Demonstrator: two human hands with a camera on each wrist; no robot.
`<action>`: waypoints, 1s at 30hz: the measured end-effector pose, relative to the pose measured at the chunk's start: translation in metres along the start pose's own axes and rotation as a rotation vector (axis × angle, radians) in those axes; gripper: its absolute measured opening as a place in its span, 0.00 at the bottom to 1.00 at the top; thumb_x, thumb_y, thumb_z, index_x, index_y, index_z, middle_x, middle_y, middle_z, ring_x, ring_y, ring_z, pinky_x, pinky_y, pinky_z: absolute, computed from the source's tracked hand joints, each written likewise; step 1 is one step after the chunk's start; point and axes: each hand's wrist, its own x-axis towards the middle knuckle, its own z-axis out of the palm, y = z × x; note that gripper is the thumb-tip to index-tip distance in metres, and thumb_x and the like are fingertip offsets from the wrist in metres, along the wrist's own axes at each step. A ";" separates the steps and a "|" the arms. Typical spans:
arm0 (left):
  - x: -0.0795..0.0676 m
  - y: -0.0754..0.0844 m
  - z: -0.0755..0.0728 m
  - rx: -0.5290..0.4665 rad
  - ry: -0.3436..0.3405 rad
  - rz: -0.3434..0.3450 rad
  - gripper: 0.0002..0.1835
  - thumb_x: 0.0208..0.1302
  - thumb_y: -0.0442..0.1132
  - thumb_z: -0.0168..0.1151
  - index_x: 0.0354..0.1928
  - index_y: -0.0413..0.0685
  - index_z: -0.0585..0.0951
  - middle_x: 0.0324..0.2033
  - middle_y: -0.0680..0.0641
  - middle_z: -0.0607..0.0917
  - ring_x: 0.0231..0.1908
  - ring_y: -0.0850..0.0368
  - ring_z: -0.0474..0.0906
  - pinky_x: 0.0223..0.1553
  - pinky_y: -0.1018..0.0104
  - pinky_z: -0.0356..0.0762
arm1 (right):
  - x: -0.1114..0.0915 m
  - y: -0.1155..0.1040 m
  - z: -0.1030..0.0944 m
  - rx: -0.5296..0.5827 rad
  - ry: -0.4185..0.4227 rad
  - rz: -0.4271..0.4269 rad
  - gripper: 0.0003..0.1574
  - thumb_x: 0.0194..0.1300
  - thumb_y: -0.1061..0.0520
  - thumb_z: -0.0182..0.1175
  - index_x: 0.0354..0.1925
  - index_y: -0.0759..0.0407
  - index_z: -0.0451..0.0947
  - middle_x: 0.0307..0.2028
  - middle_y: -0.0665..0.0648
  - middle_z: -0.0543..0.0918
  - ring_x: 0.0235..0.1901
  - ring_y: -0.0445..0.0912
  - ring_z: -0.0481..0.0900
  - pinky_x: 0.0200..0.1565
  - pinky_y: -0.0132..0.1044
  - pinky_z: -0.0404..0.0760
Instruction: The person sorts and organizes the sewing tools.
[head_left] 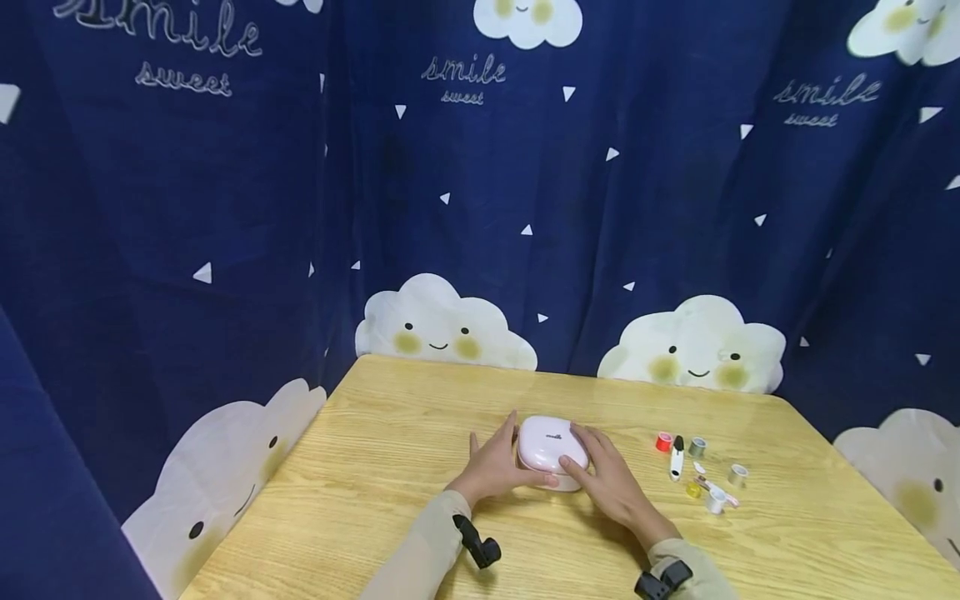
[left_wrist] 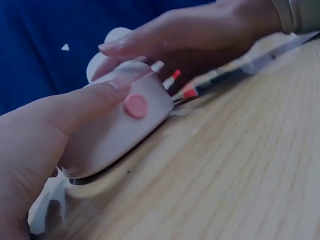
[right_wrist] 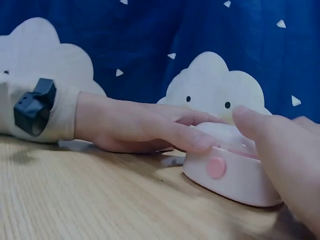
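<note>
A pale pink rounded box [head_left: 553, 442] with a glossy lid sits on the wooden table, dark lettering on its top. On its front wall is a round pink button [right_wrist: 216, 167]. My left hand [head_left: 495, 467] holds the box from the left, its thumb [left_wrist: 107, 92] along the front beside the button and its fingers round the far side. From the right, my right hand [head_left: 611, 479] grips the box, thumb at the lid's near right corner and fingers at the back right. The lid lies down on the base.
Right of the box lie several small spools, among them a red one [head_left: 663, 442], a yellow one [head_left: 693, 490] and a white one [head_left: 716, 500]. A slim white-and-black tool [head_left: 677, 458] lies between them. A blue curtain [head_left: 480, 167] with clouds hangs behind the table [head_left: 420, 392].
</note>
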 end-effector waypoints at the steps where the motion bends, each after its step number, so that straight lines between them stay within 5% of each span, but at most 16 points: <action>1: 0.000 0.000 0.000 -0.012 -0.009 0.000 0.75 0.42 0.77 0.75 0.82 0.41 0.51 0.72 0.43 0.71 0.72 0.50 0.65 0.69 0.25 0.27 | 0.000 0.002 0.001 0.031 0.001 0.000 0.43 0.74 0.40 0.61 0.76 0.61 0.65 0.70 0.69 0.69 0.69 0.67 0.66 0.67 0.67 0.64; 6: 0.001 0.000 -0.001 -0.019 -0.042 0.015 0.71 0.40 0.77 0.76 0.82 0.51 0.55 0.76 0.50 0.66 0.73 0.50 0.64 0.68 0.25 0.24 | 0.000 0.008 0.004 0.137 0.013 -0.023 0.43 0.71 0.44 0.65 0.75 0.62 0.66 0.71 0.69 0.67 0.70 0.66 0.64 0.67 0.66 0.64; 10: 0.003 -0.001 0.000 -0.016 -0.040 0.038 0.65 0.40 0.77 0.76 0.79 0.58 0.61 0.71 0.57 0.72 0.70 0.53 0.68 0.67 0.23 0.24 | 0.000 0.010 0.004 0.159 -0.004 -0.045 0.43 0.69 0.44 0.67 0.74 0.60 0.67 0.72 0.72 0.64 0.71 0.69 0.62 0.66 0.70 0.62; 22: 0.005 -0.003 0.001 -0.022 -0.059 0.013 0.62 0.41 0.76 0.77 0.78 0.59 0.64 0.70 0.58 0.73 0.70 0.54 0.68 0.68 0.25 0.22 | 0.003 0.019 0.003 0.166 -0.055 -0.035 0.47 0.63 0.42 0.74 0.73 0.56 0.70 0.75 0.70 0.61 0.72 0.70 0.59 0.66 0.73 0.59; 26: 0.005 -0.004 0.001 -0.022 -0.061 0.013 0.61 0.42 0.75 0.77 0.78 0.60 0.64 0.70 0.58 0.73 0.70 0.54 0.68 0.68 0.25 0.22 | 0.007 0.020 0.002 0.253 -0.079 -0.016 0.47 0.59 0.46 0.77 0.71 0.59 0.71 0.75 0.71 0.60 0.73 0.68 0.59 0.69 0.66 0.60; 30: 0.005 -0.003 0.001 -0.005 -0.053 0.021 0.61 0.42 0.75 0.77 0.78 0.61 0.64 0.70 0.59 0.73 0.70 0.55 0.68 0.68 0.24 0.24 | 0.010 0.019 0.000 0.393 -0.121 0.043 0.48 0.57 0.51 0.80 0.69 0.59 0.70 0.76 0.71 0.57 0.71 0.66 0.64 0.67 0.47 0.69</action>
